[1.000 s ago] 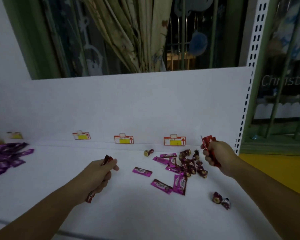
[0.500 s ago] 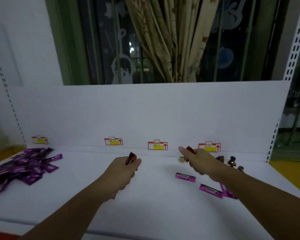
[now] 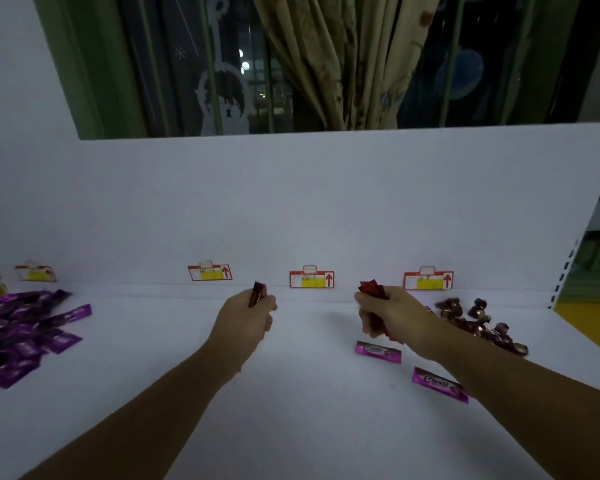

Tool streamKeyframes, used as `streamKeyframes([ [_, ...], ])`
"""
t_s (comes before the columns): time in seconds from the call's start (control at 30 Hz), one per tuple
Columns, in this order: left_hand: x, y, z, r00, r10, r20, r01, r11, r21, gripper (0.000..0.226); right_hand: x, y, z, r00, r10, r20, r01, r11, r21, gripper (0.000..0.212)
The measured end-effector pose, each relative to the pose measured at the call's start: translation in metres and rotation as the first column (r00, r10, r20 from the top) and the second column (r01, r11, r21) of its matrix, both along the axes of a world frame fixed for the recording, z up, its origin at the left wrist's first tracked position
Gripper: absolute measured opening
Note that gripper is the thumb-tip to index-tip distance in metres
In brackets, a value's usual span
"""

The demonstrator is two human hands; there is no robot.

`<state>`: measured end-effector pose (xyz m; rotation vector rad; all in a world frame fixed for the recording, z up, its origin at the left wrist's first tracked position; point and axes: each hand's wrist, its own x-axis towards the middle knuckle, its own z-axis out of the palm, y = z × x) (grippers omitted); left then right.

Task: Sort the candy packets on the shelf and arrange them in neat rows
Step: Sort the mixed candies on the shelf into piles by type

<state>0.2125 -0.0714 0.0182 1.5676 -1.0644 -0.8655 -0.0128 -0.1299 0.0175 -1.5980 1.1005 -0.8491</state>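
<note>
Left hand curled round one dark red packet, right hand round a red bunch, long axes upright, above the shelf middle; likely laying spot straight below, left hand nearer.

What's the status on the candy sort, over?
Left hand grips one dark red packet. Right hand grips a bunch of red packets. Pink packets and brown candies loose at right, purple pile far left; no rows yet.

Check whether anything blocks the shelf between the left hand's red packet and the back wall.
Nothing visible does. The left hand grips the red packet over bare shelf; the purple pile lies far left, pink packets to the right.
</note>
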Motion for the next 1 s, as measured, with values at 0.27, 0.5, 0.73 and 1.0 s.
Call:
streamKeyframes([
  [0.27,-0.002,-0.069,0.001,0.996,-0.017,0.090,0.011,0.998,0.060,0.016,0.031,-0.064,-0.010,0.999,0.017,-0.045,-0.017,1.000,0.019,0.022],
  [0.5,0.000,-0.109,-0.037,0.885,-0.075,0.459,0.015,0.991,0.133,0.022,0.067,-0.094,-0.055,0.887,-0.101,-0.451,0.003,0.977,-0.212,0.030],
  [0.73,0.008,-0.129,-0.049,0.846,-0.276,0.456,0.139,0.940,0.311,0.021,0.087,-0.089,-0.080,0.709,-0.239,-0.663,-0.006,0.938,-0.346,0.028],
  [1.0,0.028,-0.120,-0.032,0.565,-0.516,0.643,0.418,0.852,0.316,0.045,0.083,-0.072,-0.070,0.762,-0.192,-0.619,-0.218,0.823,-0.524,0.058],
])
